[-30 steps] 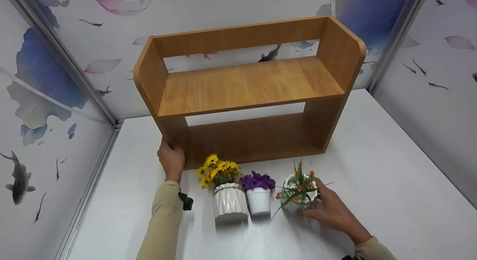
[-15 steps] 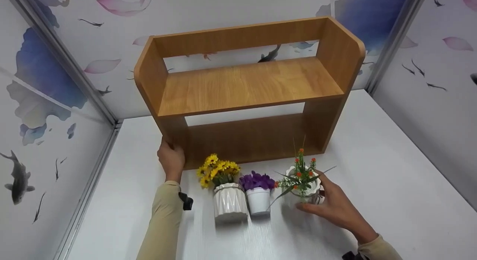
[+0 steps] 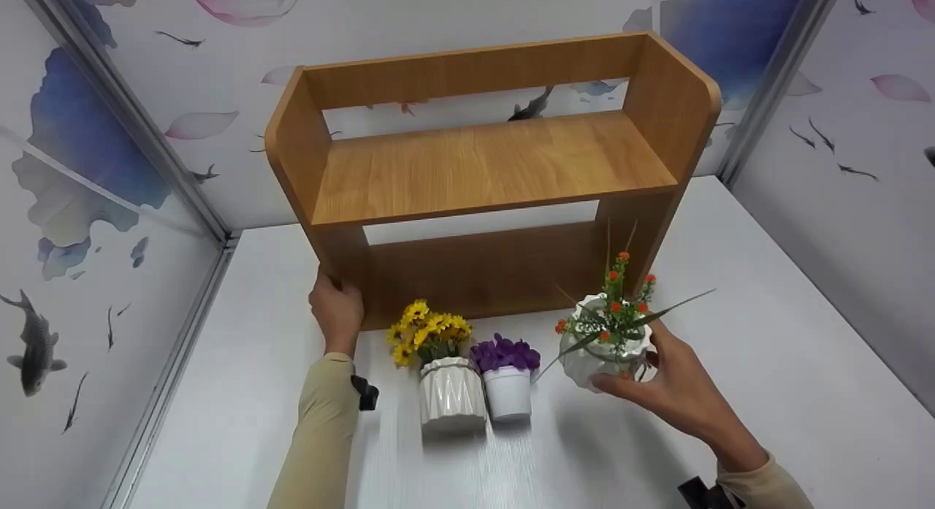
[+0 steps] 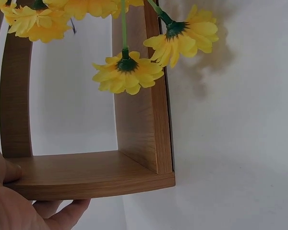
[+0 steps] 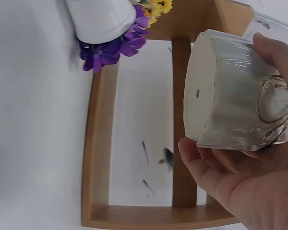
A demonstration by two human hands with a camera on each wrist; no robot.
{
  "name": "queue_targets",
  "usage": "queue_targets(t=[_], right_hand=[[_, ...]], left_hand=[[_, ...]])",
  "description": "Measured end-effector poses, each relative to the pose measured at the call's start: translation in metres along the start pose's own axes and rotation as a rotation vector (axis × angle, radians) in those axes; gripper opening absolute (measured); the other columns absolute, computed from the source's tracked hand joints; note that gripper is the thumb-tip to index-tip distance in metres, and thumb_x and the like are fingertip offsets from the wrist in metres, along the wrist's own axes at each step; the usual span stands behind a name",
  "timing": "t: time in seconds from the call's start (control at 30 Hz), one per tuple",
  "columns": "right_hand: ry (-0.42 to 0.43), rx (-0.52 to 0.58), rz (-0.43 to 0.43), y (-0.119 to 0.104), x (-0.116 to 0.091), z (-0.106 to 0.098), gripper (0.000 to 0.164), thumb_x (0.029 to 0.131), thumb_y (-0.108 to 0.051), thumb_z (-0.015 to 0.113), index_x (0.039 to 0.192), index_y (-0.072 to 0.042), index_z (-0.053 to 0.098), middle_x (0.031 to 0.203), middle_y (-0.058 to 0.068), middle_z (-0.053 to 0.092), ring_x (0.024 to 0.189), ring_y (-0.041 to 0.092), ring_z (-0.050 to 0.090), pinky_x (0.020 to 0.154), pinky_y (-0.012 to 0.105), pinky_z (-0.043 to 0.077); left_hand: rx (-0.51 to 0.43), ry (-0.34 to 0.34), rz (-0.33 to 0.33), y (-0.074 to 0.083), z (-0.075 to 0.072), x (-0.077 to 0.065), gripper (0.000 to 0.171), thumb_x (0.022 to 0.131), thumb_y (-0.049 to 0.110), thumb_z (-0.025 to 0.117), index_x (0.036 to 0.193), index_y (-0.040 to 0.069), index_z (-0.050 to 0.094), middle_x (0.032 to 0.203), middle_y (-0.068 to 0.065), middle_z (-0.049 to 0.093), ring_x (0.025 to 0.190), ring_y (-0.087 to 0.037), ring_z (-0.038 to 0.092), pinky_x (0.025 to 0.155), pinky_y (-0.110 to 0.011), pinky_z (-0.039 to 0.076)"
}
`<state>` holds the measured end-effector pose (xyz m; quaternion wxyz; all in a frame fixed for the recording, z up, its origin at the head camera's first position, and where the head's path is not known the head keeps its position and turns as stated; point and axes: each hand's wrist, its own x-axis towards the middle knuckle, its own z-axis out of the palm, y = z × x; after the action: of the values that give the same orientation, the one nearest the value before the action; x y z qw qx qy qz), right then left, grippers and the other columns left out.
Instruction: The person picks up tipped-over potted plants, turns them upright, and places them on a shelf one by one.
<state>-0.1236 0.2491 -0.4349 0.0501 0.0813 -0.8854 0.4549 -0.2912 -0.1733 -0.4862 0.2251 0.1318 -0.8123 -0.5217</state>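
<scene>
My right hand [image 3: 676, 385] grips a white flower pot [image 3: 584, 363] with small orange flowers and long thin leaves, held up off the table in front of the shelf's right end. In the right wrist view the pot [image 5: 230, 91] shows its flat underside and a twine bow, with fingers and thumb around its sides. My left hand [image 3: 337, 312] grips the lower left side panel of the wooden shelf [image 3: 489, 166]; in the left wrist view the thumb lies inside the panel [image 4: 86, 172] and fingers lie behind it.
A ribbed white pot with yellow flowers [image 3: 453, 399] stands before the shelf's left half. Close beside it is a smaller white pot with purple flowers [image 3: 508, 392]. Printed wall panels [image 3: 467, 12] enclose the white table [image 3: 789, 334] on the left, back and right.
My right hand has lifted the orange-flowered pot off the table and moved it up, forward and slightly right toward the shelf. The left hand stays on the side panel.
</scene>
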Motion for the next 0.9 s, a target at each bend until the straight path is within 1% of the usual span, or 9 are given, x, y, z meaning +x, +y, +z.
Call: queue_targets(t=[0.2, 0.3, 0.4, 0.47, 0.6, 0.77, 0.9], right_hand=[[0.035, -0.018, -0.024, -0.016, 0.001, -0.012, 0.092, 0.076, -0.036, 0.091, 0.150, -0.010, 0.042, 0.136, 0.006, 0.062, 0.117, 0.019, 0.062, 0.091, 0.017, 0.052], [0.052, -0.034, -0.038, -0.025, 0.001, -0.019, 0.092, 0.077, -0.034, 0.091, 0.151, -0.011, 0.041, 0.135, 0.006, 0.062, 0.116, 0.019, 0.062, 0.091, 0.015, 0.050], [0.068, -0.043, -0.061, -0.033, 0.002, -0.025, 0.091, 0.078, -0.032, 0.091, 0.151, -0.012, 0.041, 0.134, 0.005, 0.063, 0.114, 0.016, 0.063, 0.091, 0.015, 0.051], [0.078, -0.049, -0.077, -0.038, 0.003, -0.029, 0.089, 0.079, -0.031, 0.090, 0.151, -0.011, 0.041, 0.133, 0.005, 0.063, 0.112, 0.012, 0.063, 0.089, 0.014, 0.051], [0.107, -0.041, -0.110, -0.046, 0.006, -0.038, 0.088, 0.079, -0.026, 0.090, 0.150, -0.010, 0.042, 0.134, 0.004, 0.062, 0.112, 0.003, 0.061, 0.091, 0.010, 0.048], [0.146, 0.003, -0.154, -0.056, 0.011, -0.047, 0.088, 0.079, -0.018, 0.090, 0.152, -0.009, 0.041, 0.137, 0.001, 0.058, 0.116, 0.004, 0.059, 0.096, 0.007, 0.044], [0.178, -0.001, -0.158, -0.064, 0.016, -0.055, 0.088, 0.080, -0.016, 0.088, 0.152, -0.008, 0.039, 0.138, 0.002, 0.056, 0.118, 0.004, 0.058, 0.095, 0.007, 0.045]], left_hand=[[0.015, -0.005, -0.003, 0.001, 0.000, -0.001, 0.040, 0.102, 0.008, 0.049, 0.140, -0.003, 0.052, 0.132, -0.025, 0.064, 0.122, -0.038, 0.062, 0.104, -0.052, 0.049], [0.022, 0.001, -0.006, 0.001, 0.000, 0.000, 0.040, 0.102, 0.008, 0.049, 0.140, -0.004, 0.052, 0.132, -0.025, 0.064, 0.122, -0.038, 0.062, 0.105, -0.052, 0.048], [0.025, 0.003, -0.008, 0.002, 0.000, 0.000, 0.040, 0.102, 0.007, 0.048, 0.140, -0.003, 0.053, 0.133, -0.025, 0.064, 0.122, -0.038, 0.062, 0.105, -0.052, 0.048], [0.027, -0.003, -0.015, 0.002, 0.000, 0.000, 0.041, 0.102, 0.008, 0.048, 0.141, -0.002, 0.051, 0.135, -0.024, 0.062, 0.124, -0.037, 0.061, 0.106, -0.051, 0.048], [0.026, -0.021, -0.030, 0.002, 0.001, -0.001, 0.045, 0.103, 0.008, 0.048, 0.147, 0.000, 0.047, 0.142, -0.022, 0.059, 0.129, -0.035, 0.059, 0.110, -0.049, 0.047], [0.019, -0.007, -0.026, 0.003, 0.001, -0.003, 0.044, 0.103, 0.008, 0.049, 0.146, -0.001, 0.048, 0.140, -0.022, 0.060, 0.128, -0.035, 0.060, 0.110, -0.050, 0.047], [0.005, 0.002, -0.026, 0.003, 0.001, -0.003, 0.043, 0.102, 0.008, 0.050, 0.144, -0.001, 0.050, 0.137, -0.023, 0.062, 0.126, -0.037, 0.060, 0.109, -0.051, 0.047]])
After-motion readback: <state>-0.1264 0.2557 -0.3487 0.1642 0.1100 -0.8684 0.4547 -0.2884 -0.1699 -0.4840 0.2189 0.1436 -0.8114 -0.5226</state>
